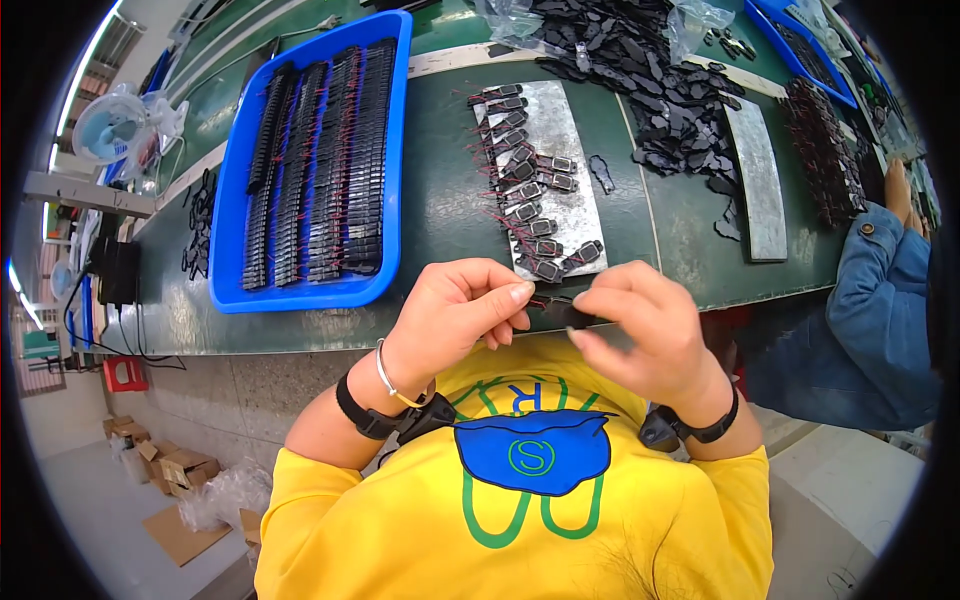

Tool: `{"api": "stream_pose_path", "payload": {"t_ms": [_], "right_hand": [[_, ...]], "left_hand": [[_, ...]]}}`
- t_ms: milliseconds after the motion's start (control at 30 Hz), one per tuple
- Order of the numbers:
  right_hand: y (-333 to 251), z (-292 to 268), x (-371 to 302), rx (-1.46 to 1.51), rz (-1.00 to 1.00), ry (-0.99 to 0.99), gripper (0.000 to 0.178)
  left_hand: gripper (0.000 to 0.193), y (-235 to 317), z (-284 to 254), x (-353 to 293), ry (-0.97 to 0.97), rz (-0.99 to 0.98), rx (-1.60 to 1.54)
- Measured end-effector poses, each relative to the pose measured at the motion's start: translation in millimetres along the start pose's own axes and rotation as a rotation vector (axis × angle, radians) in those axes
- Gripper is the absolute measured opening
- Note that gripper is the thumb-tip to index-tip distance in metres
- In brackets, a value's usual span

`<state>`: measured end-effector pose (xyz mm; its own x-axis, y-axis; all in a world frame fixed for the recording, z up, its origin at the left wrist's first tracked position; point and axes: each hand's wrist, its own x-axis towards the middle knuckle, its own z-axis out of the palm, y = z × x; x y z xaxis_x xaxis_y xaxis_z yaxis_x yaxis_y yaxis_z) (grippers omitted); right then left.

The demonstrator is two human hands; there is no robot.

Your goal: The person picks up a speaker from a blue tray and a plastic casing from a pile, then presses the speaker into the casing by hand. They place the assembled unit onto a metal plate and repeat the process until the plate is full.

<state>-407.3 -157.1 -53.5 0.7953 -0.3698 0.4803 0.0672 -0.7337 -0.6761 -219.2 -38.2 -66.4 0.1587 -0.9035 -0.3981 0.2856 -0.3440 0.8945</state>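
My left hand (462, 305) is closed in a pinch at the table's front edge, thumb against forefinger, on thin dark-red wires. Those wires lead to a small black part (566, 314), which looks like a small speaker module. Its other side is between the fingers of my right hand (648, 318), slightly blurred and partly hiding it. Just beyond my hands lies a grey metal plate (568, 120). Several black speaker modules (527, 212) with silvery rectangular faces and red wires rest along its left side and near end. One loose black piece (601, 174) lies right of the plate.
A blue tray (392, 200) at left holds rows of black parts with red wires. Flat black pieces (650, 80) are heaped at the back right, beside a second metal plate (757, 180). Far right, a co-worker's denim sleeve (880, 265) reaches the green table (440, 180).
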Motion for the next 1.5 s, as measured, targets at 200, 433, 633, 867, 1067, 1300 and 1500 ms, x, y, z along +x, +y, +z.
{"api": "stream_pose_path", "payload": {"t_ms": [200,433,633,867,1067,1300,1500], "right_hand": [[-6.0,18.7,-6.8,-0.174,-0.071,0.037,0.028],[-6.8,20.5,-9.0,-0.218,-0.064,0.070,0.030],[-5.6,20.2,-8.4,-0.213,-0.055,0.065,0.030],[-5.5,21.2,-7.4,-0.208,-0.082,0.069,0.030],[-3.8,24.2,-9.0,-0.237,-0.131,0.093,0.030],[-5.2,29.5,-8.7,-0.331,-0.227,0.123,0.025],[-2.6,27.6,-10.4,-0.339,-0.288,0.094,0.026]], "left_hand": [[0.015,-2.8,0.6,-2.8,0.005,0.016,-0.027],[0.018,-4.6,0.9,-3.4,-0.054,0.015,-0.060],[0.015,-8.3,1.4,-3.0,-0.059,0.041,-0.116],[0.015,-12.3,-1.0,-6.5,-0.108,0.103,-0.125],[0.011,-14.0,3.1,-14.2,-0.067,0.277,0.043],[0.016,-18.7,4.3,-14.6,0.019,0.416,0.201],[0.014,-19.8,2.2,-15.6,0.024,0.472,0.244]]}}
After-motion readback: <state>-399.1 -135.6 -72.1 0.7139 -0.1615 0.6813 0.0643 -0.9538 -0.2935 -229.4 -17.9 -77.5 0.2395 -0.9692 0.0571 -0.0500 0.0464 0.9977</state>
